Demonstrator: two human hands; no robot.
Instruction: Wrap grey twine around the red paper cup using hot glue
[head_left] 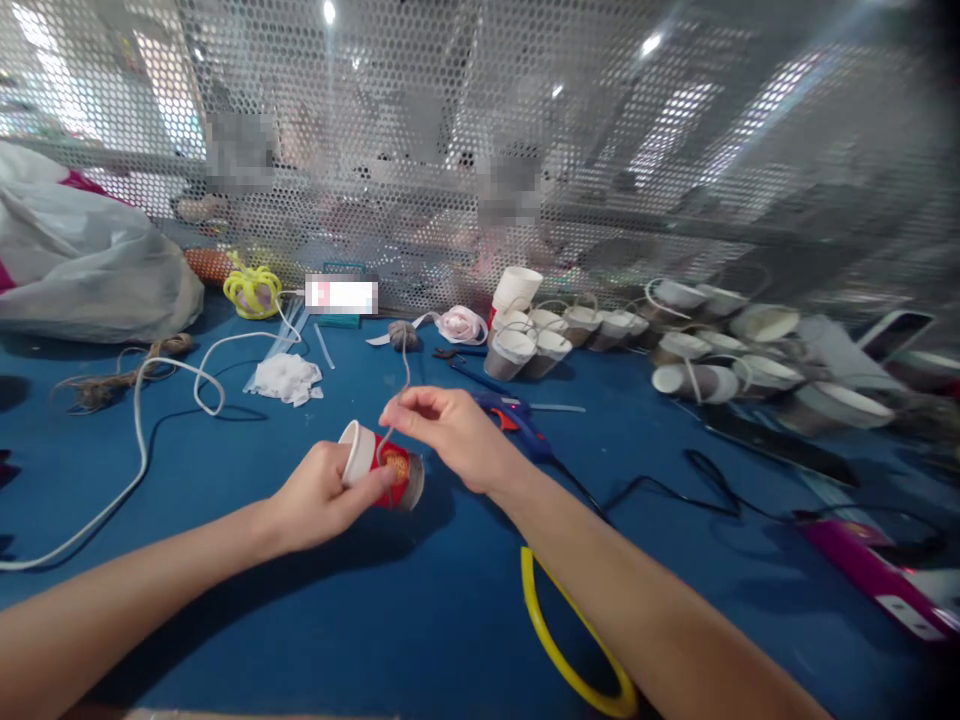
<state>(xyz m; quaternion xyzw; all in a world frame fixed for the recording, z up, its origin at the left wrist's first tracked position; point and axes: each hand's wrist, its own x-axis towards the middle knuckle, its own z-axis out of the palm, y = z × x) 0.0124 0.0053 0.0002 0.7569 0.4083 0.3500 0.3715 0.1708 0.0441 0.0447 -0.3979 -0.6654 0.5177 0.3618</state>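
Observation:
My left hand (322,495) is wrapped around a red and white paper cup (361,450), which lies tilted on its side with its white rim to the left. Grey cord circles the cup's base end. Between the thumb and fingers of my right hand (442,425), just above the cup, a grey cord (406,372) is pinched. It runs back to a small grey ball of cord (403,335) on the blue table (420,620). Beside my right wrist lies a blue glue gun (525,425) with an orange trigger.
Several cord-wrapped cups with handles (511,350) stand at the back and right. White scraps (287,379) and a white cable (139,430) lie left. A yellow ring (555,640) sits under my right forearm. Also here are a purple power strip (862,570), pliers (454,354) and a perforated metal screen (420,120).

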